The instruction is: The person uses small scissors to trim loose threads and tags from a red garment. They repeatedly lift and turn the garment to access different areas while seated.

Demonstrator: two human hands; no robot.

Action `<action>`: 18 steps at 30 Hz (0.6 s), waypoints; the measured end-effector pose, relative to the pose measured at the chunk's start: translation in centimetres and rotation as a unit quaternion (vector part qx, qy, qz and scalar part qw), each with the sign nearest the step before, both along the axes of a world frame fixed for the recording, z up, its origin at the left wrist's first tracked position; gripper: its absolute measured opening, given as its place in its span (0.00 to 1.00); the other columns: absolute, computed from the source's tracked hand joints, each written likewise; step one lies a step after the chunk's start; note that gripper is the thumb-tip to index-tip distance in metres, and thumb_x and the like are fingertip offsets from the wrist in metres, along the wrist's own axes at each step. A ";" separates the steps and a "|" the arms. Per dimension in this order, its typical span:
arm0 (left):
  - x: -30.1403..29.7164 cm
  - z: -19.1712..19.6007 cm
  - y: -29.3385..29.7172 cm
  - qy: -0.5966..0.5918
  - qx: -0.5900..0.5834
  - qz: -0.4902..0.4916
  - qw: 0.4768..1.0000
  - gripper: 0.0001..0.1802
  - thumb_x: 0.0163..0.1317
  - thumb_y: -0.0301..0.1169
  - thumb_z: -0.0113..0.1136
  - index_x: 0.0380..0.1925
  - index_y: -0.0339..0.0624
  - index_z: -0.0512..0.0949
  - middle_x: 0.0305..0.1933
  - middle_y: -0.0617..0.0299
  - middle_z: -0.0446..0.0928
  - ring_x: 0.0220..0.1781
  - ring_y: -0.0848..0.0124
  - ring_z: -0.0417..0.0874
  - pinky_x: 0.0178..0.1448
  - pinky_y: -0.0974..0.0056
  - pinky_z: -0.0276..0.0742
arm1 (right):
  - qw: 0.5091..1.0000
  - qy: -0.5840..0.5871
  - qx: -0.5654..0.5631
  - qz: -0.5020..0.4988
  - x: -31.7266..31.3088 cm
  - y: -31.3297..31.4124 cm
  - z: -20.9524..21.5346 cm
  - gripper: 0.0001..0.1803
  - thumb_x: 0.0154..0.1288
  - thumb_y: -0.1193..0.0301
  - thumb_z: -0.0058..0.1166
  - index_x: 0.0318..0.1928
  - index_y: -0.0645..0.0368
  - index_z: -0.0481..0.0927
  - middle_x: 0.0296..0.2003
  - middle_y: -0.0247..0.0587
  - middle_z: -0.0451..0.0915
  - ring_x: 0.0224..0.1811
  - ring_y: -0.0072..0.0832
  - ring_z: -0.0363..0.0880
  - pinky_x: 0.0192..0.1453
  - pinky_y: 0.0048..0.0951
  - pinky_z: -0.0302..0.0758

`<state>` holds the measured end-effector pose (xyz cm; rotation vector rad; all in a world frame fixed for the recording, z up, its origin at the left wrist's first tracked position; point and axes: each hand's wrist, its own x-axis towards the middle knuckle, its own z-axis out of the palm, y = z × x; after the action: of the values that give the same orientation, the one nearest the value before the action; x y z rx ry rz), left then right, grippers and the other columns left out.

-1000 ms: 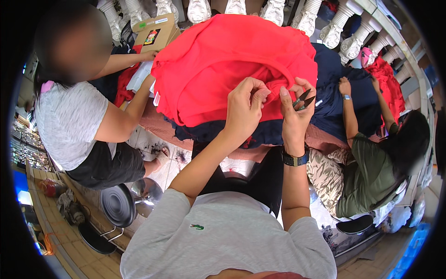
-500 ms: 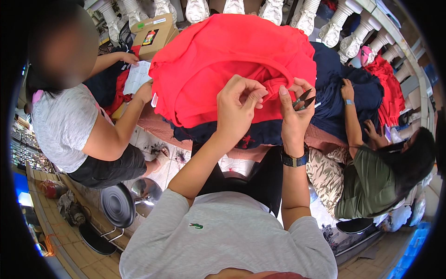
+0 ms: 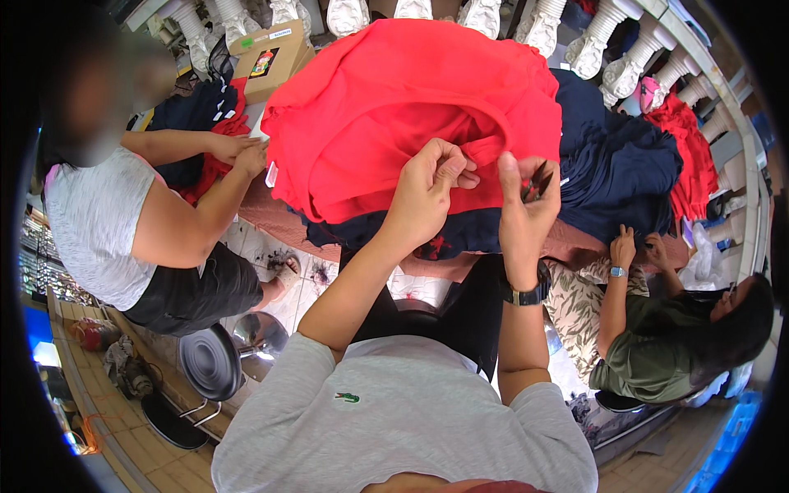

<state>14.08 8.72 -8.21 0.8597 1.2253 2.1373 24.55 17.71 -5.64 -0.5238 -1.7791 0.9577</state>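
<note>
Fingers (image 3: 448, 164) of the left hand (image 3: 427, 193) pinch the red garment (image 3: 394, 99); right hand (image 3: 526, 205) grips small dark snips (image 3: 538, 181), which could nick taut cloth nearby.

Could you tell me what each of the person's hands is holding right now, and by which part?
The left hand pinches a fold of the red garment near its lower edge. The right hand grips a small dark tool, probably snips, by its handle end.
</note>
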 end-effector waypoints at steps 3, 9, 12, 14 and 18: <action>-0.3 -0.3 0.0 0.043 -0.003 0.013 0.999 0.08 0.77 0.28 0.54 0.39 0.33 0.74 0.36 0.59 0.81 0.39 0.72 0.85 0.49 0.65 0.82 | 0.995 -0.039 -0.057 0.072 1.9 -2.1 0.9 0.14 0.73 0.69 0.62 0.32 0.59 0.72 0.24 0.24 0.67 0.27 0.11 0.59 0.30 0.19 0.57; -0.3 0.6 -1.3 0.134 -0.104 0.051 0.984 0.06 0.73 0.25 0.58 0.38 0.31 0.76 0.32 0.58 0.81 0.39 0.69 0.86 0.47 0.64 0.81 | 0.989 -0.098 -0.034 0.101 1.5 -1.7 -0.3 0.09 0.75 0.70 0.57 0.41 0.64 0.78 0.22 0.29 0.66 0.26 0.15 0.61 0.28 0.24 0.59; -0.3 0.5 -1.8 0.185 -0.134 0.052 0.972 0.06 0.73 0.25 0.58 0.39 0.30 0.76 0.33 0.56 0.81 0.38 0.66 0.86 0.47 0.63 0.81 | 0.985 -0.122 -0.070 0.094 1.2 -1.0 -0.6 0.11 0.76 0.68 0.55 0.42 0.66 0.77 0.23 0.31 0.68 0.27 0.18 0.63 0.29 0.27 0.62; -0.6 -0.1 -1.8 0.176 -0.119 0.021 0.977 0.07 0.74 0.26 0.56 0.40 0.31 0.75 0.36 0.56 0.81 0.41 0.68 0.85 0.50 0.63 0.81 | 0.982 -0.127 -0.094 0.103 1.2 -0.7 -0.8 0.12 0.76 0.67 0.55 0.42 0.66 0.76 0.24 0.34 0.69 0.28 0.19 0.64 0.31 0.28 0.63; -1.6 -0.7 -1.2 0.123 -0.082 -0.036 0.988 0.08 0.78 0.28 0.53 0.42 0.34 0.75 0.43 0.59 0.80 0.46 0.72 0.83 0.56 0.65 0.80 | 0.982 -0.102 -0.122 0.099 1.1 -1.3 -0.6 0.14 0.78 0.66 0.53 0.40 0.66 0.75 0.26 0.39 0.73 0.30 0.21 0.66 0.34 0.31 0.66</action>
<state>12.49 7.53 -8.88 1.1015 1.4459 1.8840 25.69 16.38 -6.26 -0.6251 -1.9349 1.3118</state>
